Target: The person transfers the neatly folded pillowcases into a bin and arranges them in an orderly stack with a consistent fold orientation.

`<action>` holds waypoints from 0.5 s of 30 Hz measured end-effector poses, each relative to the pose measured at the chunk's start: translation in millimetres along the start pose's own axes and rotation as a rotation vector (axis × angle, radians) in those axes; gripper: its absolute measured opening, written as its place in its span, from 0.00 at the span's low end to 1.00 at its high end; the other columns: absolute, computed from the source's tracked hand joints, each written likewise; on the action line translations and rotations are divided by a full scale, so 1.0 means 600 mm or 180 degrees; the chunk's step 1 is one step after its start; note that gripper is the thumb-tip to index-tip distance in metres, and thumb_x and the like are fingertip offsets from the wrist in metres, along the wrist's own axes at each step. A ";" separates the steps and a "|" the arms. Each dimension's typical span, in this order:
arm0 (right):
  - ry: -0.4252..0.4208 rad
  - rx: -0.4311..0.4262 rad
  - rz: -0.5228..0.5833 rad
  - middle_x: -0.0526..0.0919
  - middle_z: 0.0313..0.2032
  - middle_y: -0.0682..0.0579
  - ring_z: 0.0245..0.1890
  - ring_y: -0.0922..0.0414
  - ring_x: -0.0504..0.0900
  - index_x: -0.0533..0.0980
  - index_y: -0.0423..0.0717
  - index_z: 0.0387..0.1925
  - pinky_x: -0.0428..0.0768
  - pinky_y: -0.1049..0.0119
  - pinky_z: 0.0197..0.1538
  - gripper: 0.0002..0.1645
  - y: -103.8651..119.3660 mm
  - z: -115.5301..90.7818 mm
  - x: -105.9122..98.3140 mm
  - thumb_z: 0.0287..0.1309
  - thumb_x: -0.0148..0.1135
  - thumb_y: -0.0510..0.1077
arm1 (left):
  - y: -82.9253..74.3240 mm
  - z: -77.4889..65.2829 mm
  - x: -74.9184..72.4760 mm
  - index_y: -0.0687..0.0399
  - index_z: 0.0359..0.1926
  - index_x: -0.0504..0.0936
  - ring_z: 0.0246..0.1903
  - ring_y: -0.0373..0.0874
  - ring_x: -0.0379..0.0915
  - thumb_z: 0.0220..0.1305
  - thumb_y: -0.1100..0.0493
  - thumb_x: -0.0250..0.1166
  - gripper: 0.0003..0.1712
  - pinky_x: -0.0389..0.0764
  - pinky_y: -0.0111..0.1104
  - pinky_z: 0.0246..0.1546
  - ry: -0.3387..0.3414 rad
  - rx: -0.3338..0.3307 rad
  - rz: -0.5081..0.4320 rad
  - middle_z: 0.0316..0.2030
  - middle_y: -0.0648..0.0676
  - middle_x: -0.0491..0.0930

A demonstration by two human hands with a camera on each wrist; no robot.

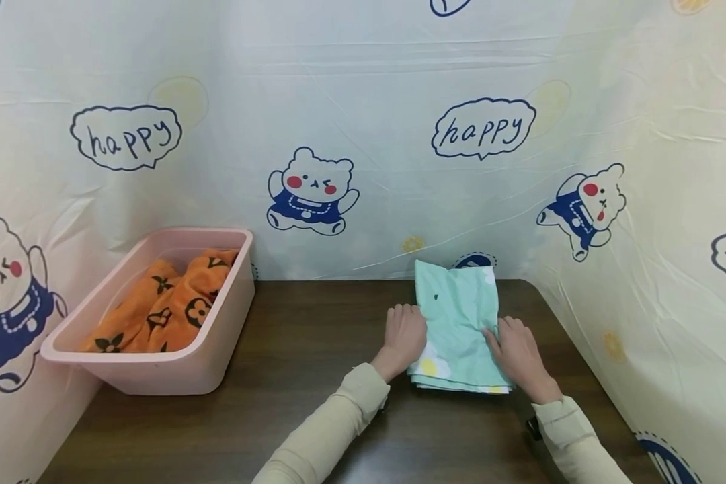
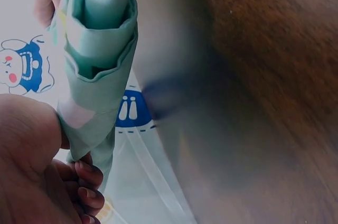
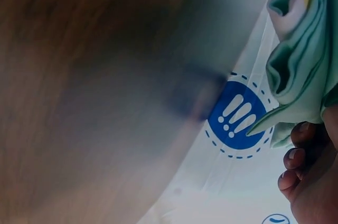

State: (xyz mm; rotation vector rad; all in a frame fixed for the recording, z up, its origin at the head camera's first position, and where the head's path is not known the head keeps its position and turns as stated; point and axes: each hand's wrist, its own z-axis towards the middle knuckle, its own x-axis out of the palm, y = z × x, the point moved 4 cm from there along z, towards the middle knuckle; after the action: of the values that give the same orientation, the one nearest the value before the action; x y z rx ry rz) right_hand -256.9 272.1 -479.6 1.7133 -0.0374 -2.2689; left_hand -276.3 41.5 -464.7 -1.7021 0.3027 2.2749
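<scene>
A folded mint-green cloth [image 1: 458,323] with white and yellow patches is held up on the right half of the table, its layers showing along the lower edge. My left hand [image 1: 406,339] grips its left side; in the left wrist view the curled fingers [image 2: 91,198] pinch the cloth [image 2: 97,94] near a lower corner. On the opposite side, my right hand [image 1: 520,351] holds the edge, thumb over the front. The right wrist view shows that hand's curled fingers [image 3: 296,158] under the cloth's folds [image 3: 301,71].
A pink plastic tub [image 1: 151,373] stands at the left of the brown wooden table [image 1: 314,349]. Orange fabric [image 1: 178,306] with dark motifs lies inside it. A white sheet [image 1: 393,87] printed with bears and "happy" bubbles hangs behind and along both sides.
</scene>
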 end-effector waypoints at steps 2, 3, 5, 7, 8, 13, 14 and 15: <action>-0.0003 -0.0006 0.0008 0.69 0.27 0.48 0.30 0.51 0.65 0.75 0.34 0.39 0.62 0.59 0.36 0.19 0.003 0.001 0.001 0.71 0.59 0.49 | 0.004 -0.001 -0.002 0.56 0.33 0.81 0.25 0.45 0.62 0.75 0.57 0.55 0.13 0.63 0.34 0.32 -0.0033 -0.0008 -0.0020 0.26 0.53 0.73; -0.0003 -0.0006 0.0014 0.68 0.27 0.48 0.30 0.51 0.65 0.75 0.34 0.39 0.62 0.59 0.36 0.19 0.004 0.002 0.001 0.71 0.60 0.49 | 0.006 -0.001 -0.002 0.57 0.33 0.81 0.25 0.45 0.61 0.74 0.57 0.55 0.13 0.63 0.34 0.31 -0.0052 -0.0016 -0.0044 0.25 0.53 0.73; 0.0000 -0.0003 0.0025 0.68 0.27 0.48 0.30 0.51 0.65 0.74 0.34 0.39 0.62 0.59 0.36 0.19 0.007 0.003 0.001 0.71 0.60 0.49 | 0.010 -0.002 -0.004 0.57 0.33 0.81 0.25 0.45 0.61 0.74 0.57 0.56 0.13 0.63 0.34 0.31 -0.0086 -0.0027 -0.0068 0.25 0.53 0.73; 0.0000 0.0004 0.0032 0.68 0.27 0.48 0.30 0.52 0.65 0.74 0.34 0.40 0.63 0.59 0.36 0.19 0.010 0.004 0.001 0.71 0.60 0.49 | 0.014 -0.004 -0.005 0.57 0.34 0.81 0.25 0.45 0.61 0.74 0.57 0.56 0.13 0.63 0.34 0.31 -0.0103 -0.0028 -0.0073 0.25 0.53 0.73; -0.0011 -0.0001 0.0036 0.68 0.27 0.48 0.30 0.52 0.65 0.74 0.34 0.40 0.63 0.59 0.36 0.19 0.012 0.004 0.001 0.71 0.60 0.49 | 0.016 -0.005 -0.005 0.58 0.34 0.81 0.25 0.45 0.61 0.74 0.57 0.56 0.13 0.63 0.34 0.31 -0.0111 -0.0035 -0.0080 0.26 0.53 0.73; -0.0059 -0.0036 0.0022 0.67 0.27 0.48 0.29 0.51 0.64 0.73 0.35 0.38 0.62 0.59 0.36 0.18 0.020 0.007 0.002 0.71 0.60 0.49 | 0.025 -0.008 -0.006 0.59 0.39 0.82 0.27 0.46 0.61 0.75 0.55 0.56 0.13 0.64 0.34 0.33 -0.0080 -0.0081 -0.0175 0.29 0.53 0.74; -0.0064 -0.0038 0.0021 0.67 0.27 0.48 0.29 0.52 0.64 0.73 0.35 0.38 0.62 0.60 0.36 0.18 0.021 0.007 0.002 0.71 0.60 0.49 | 0.027 -0.008 -0.006 0.59 0.40 0.82 0.27 0.46 0.61 0.75 0.55 0.56 0.13 0.64 0.34 0.34 -0.0079 -0.0098 -0.0211 0.29 0.54 0.74; -0.0064 -0.0042 0.0018 0.67 0.27 0.48 0.30 0.52 0.64 0.73 0.35 0.38 0.62 0.60 0.36 0.18 0.023 0.008 0.003 0.71 0.60 0.49 | 0.029 -0.008 -0.007 0.60 0.41 0.82 0.28 0.46 0.61 0.75 0.54 0.56 0.14 0.64 0.34 0.34 -0.0070 -0.0111 -0.0246 0.29 0.54 0.74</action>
State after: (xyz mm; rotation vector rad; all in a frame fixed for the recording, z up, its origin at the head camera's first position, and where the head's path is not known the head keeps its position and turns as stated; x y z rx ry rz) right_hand -259.0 257.8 -477.0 1.6817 -0.0314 -2.2775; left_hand -276.7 23.3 -462.4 -1.6744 0.1903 2.2541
